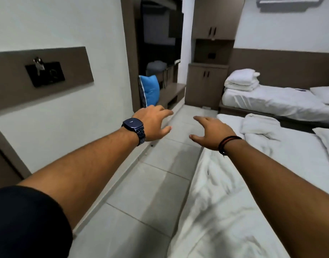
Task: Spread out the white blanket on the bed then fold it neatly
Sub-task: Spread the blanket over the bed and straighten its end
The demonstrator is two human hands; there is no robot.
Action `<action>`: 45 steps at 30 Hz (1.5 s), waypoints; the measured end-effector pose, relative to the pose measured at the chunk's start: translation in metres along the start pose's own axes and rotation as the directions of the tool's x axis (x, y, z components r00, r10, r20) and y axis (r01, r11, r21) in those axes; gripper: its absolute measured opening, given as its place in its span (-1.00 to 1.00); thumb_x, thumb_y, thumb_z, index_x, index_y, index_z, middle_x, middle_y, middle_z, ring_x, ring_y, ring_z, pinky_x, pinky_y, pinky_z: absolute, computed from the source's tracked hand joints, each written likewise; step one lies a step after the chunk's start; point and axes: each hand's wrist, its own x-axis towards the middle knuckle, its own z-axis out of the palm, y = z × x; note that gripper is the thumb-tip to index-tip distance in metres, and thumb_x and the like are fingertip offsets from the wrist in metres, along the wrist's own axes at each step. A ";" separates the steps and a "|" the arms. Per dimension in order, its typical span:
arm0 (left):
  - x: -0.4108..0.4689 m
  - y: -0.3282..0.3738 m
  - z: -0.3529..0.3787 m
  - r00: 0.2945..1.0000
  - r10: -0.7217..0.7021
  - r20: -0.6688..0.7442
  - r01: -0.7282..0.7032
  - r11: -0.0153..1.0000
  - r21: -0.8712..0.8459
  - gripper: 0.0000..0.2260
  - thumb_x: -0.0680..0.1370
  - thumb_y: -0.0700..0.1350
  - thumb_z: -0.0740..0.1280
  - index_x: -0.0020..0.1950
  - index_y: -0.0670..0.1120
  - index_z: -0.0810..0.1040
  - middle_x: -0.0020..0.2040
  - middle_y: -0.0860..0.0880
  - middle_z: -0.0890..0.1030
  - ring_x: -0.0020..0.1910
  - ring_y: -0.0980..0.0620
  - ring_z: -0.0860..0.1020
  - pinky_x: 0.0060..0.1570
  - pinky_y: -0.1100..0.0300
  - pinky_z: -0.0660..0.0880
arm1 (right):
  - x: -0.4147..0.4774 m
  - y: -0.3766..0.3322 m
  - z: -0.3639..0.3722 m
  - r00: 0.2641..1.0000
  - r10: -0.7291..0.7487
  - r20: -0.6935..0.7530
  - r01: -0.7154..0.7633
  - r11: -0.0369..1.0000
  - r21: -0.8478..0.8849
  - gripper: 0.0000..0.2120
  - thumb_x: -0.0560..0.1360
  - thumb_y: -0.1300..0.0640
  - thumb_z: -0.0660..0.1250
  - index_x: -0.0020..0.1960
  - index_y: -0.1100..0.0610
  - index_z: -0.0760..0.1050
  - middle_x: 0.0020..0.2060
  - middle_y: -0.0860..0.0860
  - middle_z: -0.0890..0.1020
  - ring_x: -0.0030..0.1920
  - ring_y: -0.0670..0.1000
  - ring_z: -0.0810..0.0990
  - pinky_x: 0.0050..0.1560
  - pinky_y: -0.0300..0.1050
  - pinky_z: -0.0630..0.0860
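The fingers (164, 113) of the left hand (152, 123) and the right hand (212, 132) are spreading wide, holding nothing, over the floor (160, 183) beside the bed (234, 211). The white blanket (260, 127) is lying bundled further up the bed. Reaching from here risks grabbing the rumpled sheet instead.

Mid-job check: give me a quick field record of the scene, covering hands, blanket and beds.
left hand: open, fingers spread, empty, held out over the floor; watch on the wrist
right hand: open, empty, over the near bed's edge; cord bracelet on the wrist
white blanket: bundled on the near bed, not spread, untouched
near bed: sheet rumpled
far bed: folded white bedding stacked at its end
floor: pale tiles
blue cushion: standing by the shelf unit
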 end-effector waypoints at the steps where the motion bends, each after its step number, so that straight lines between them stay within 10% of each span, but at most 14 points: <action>1: 0.008 -0.010 -0.004 1.000 -0.005 -0.021 0.005 1.000 0.016 -0.52 0.54 0.16 0.26 0.42 0.04 0.37 0.26 -0.04 0.53 0.15 -0.08 0.50 0.06 0.00 0.51 | 0.016 -0.002 -0.004 0.999 -0.007 -0.032 0.007 1.000 -0.003 -0.33 0.42 -0.28 0.26 0.45 -0.06 0.21 0.37 0.05 0.42 0.32 0.14 0.41 0.20 0.07 0.43; 11: 0.084 -0.138 0.007 0.956 0.000 -0.292 0.028 0.995 0.092 -0.45 0.53 0.15 0.25 0.49 0.02 0.27 0.47 -0.12 0.32 0.40 -0.14 0.32 0.33 -0.10 0.33 | 0.155 -0.056 0.011 0.912 0.021 -0.409 -0.047 0.998 -0.052 -0.31 0.46 -0.25 0.24 0.49 0.01 0.17 0.44 0.19 0.30 0.42 0.22 0.27 0.30 0.20 0.36; 24: 0.202 -0.297 0.051 0.923 0.281 -0.262 -0.274 0.960 0.063 -0.47 0.53 0.12 0.25 0.48 0.01 0.30 0.37 -0.10 0.46 0.33 -0.11 0.42 0.27 -0.08 0.38 | 0.301 -0.098 0.047 0.876 0.252 -0.411 -0.316 0.944 -0.096 -0.30 0.45 -0.21 0.27 0.48 0.04 0.17 0.42 0.18 0.33 0.37 0.21 0.33 0.27 0.15 0.38; 45: 0.602 -0.260 0.197 0.941 0.136 -0.311 -0.175 0.979 -0.102 -0.41 0.49 0.21 0.28 0.48 0.07 0.25 0.44 -0.10 0.35 0.35 -0.16 0.37 0.19 -0.10 0.43 | 0.556 0.204 0.052 0.886 0.296 -0.357 -0.398 0.881 -0.257 -0.31 0.44 -0.27 0.23 0.47 -0.02 0.19 0.45 0.16 0.31 0.42 0.21 0.29 0.29 0.19 0.35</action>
